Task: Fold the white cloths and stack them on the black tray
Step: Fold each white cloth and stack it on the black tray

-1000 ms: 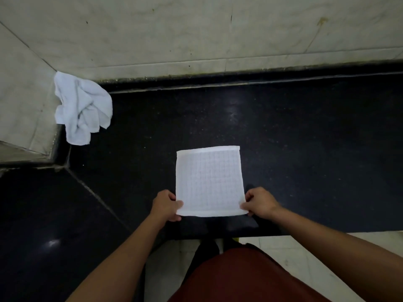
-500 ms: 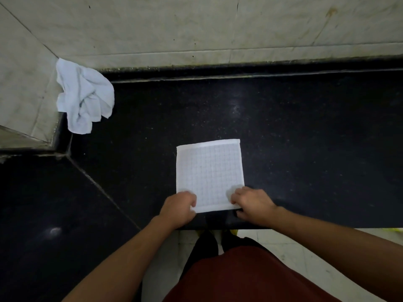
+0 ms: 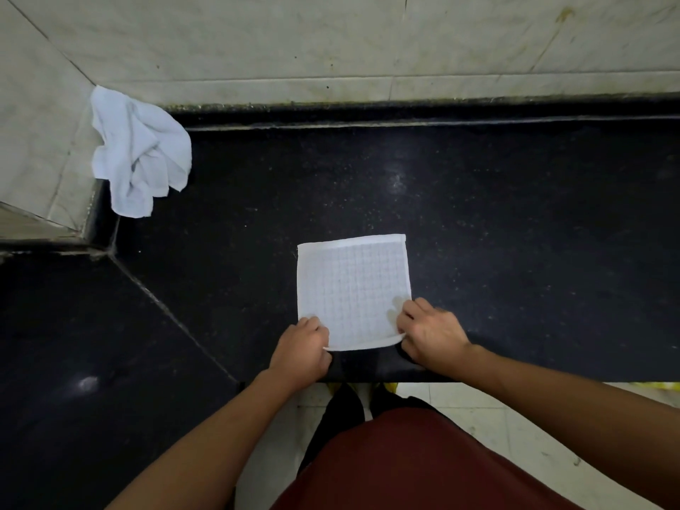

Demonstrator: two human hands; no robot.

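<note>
A white cloth (image 3: 353,288) with a faint grid weave lies flat and square on the black counter (image 3: 515,233), near its front edge. My left hand (image 3: 303,349) pinches the cloth's near left corner. My right hand (image 3: 430,334) pinches the near right corner, fingers on top of the fabric. The near hem is lifted slightly off the counter between the two hands. A second white cloth (image 3: 140,152) lies crumpled at the far left, against the tiled corner. No black tray is in view.
Pale tiled walls (image 3: 331,42) rise behind the counter and at the left corner. The counter turns toward me on the left (image 3: 73,362). Below the front edge I see light floor tiles (image 3: 478,410), dark trousers and a dark red garment (image 3: 423,465).
Both hands slid from beside the cloth's near corners onto them and took hold. The near hem now lifts a little. The view shifted slightly downward.
</note>
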